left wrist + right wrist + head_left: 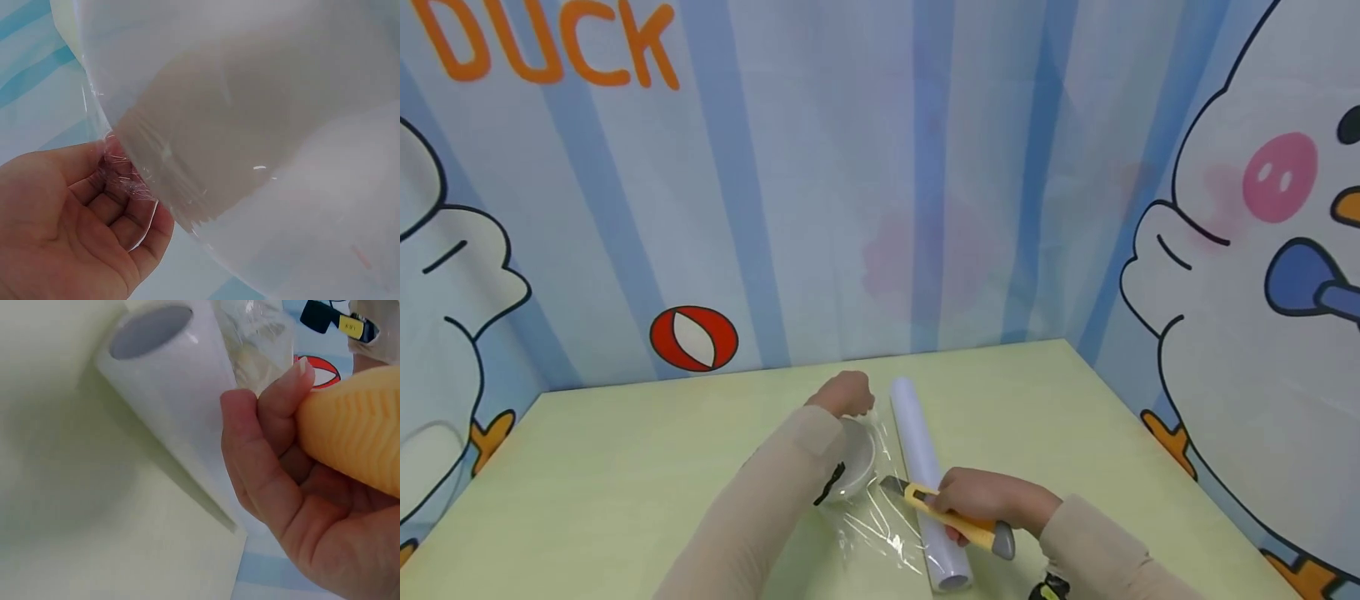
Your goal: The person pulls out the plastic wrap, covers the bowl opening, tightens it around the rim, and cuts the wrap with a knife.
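Note:
A white bowl [859, 457] stands on the table, with clear plastic film [876, 533] stretched over it toward a roll [917, 433]. At the bowl's far side my left hand [846, 393] pinches the film. In the left wrist view, wrinkled film gathers at the left hand's [81, 219] curled fingers beside the bowl [300, 187]. My right hand [988, 497] grips a yellow utility knife [977, 532] over the roll. Its blade [892, 484] is out and points left, at the film between roll and bowl. The right wrist view shows the knife's ribbed handle [356, 422] in the fingers.
The pale yellow table [647, 467] ends at a striped curtain [820, 183] with cartoon ducks. The roll's open end [150, 331] faces the front of the table. My left forearm [760, 492] crosses in front of part of the bowl.

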The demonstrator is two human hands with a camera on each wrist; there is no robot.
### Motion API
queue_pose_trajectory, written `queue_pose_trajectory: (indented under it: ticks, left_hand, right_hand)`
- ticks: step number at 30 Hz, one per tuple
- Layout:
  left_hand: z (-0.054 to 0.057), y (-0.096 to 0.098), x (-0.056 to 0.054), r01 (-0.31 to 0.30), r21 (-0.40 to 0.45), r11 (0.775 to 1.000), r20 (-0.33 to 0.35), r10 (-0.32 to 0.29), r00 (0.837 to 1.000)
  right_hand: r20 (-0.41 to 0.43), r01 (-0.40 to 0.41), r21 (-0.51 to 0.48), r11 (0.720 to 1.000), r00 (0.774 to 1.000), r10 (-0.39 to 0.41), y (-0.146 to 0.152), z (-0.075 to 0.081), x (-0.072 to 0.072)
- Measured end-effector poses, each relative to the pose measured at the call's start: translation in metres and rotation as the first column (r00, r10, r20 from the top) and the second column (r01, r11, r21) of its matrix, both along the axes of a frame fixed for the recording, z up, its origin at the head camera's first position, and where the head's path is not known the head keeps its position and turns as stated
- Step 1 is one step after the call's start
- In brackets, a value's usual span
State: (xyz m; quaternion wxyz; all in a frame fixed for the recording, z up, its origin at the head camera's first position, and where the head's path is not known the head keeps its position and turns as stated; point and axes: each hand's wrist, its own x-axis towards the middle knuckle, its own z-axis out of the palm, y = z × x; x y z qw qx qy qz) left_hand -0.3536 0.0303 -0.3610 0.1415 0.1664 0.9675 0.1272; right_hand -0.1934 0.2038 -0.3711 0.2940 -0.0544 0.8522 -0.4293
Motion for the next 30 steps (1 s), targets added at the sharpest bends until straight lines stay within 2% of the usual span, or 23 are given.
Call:
queue_pose_trajectory:
  ticks: [7,12,14,18,21,24,27,30]
  left_hand:
    - [0.004,0.0,-0.003,-0.023,0.016,1.0,0.016,0.023,1.0]
    - [0.002,-0.001,-0.007,-0.015,0.03,0.999,0.057,0.013,0.998]
    - [0.0,-0.001,-0.009,-0.012,0.042,0.999,0.075,0.009,0.997]
    - [-0.003,-0.003,-0.011,-0.021,0.082,0.996,0.11,0.012,0.994]
    - [-0.003,-0.005,-0.011,-0.034,0.122,0.992,0.14,0.017,0.99]
    - [0.0,-0.007,-0.009,-0.045,0.137,0.99,0.149,0.024,0.989]
    - [0.002,-0.01,-0.007,-0.017,0.102,0.995,0.12,0.005,0.993]
    - [0.004,-0.022,-0.006,0.017,0.091,0.996,0.099,-0.026,0.995]
  right_hand:
    - [0.118,-0.066,-0.109,0.992,0.99,0.078,0.023,-0.001,0.034]
    - [0.203,0.029,0.001,1.0,0.979,-0.029,0.034,0.003,0.06]
    - [0.233,0.064,-0.01,0.998,0.971,-0.06,0.039,0.004,0.071]
    - [0.26,0.037,-0.105,0.994,0.966,-0.009,0.05,0.001,0.089]
    - [0.233,0.006,-0.125,0.992,0.972,0.024,0.057,-0.001,0.093]
    - [0.209,0.005,-0.123,0.992,0.978,0.02,0.062,-0.004,0.093]
    - [0.232,0.027,-0.192,0.981,0.972,0.019,0.066,-0.007,0.091]
    - [0.259,0.056,-0.246,0.968,0.966,0.01,0.066,-0.007,0.087]
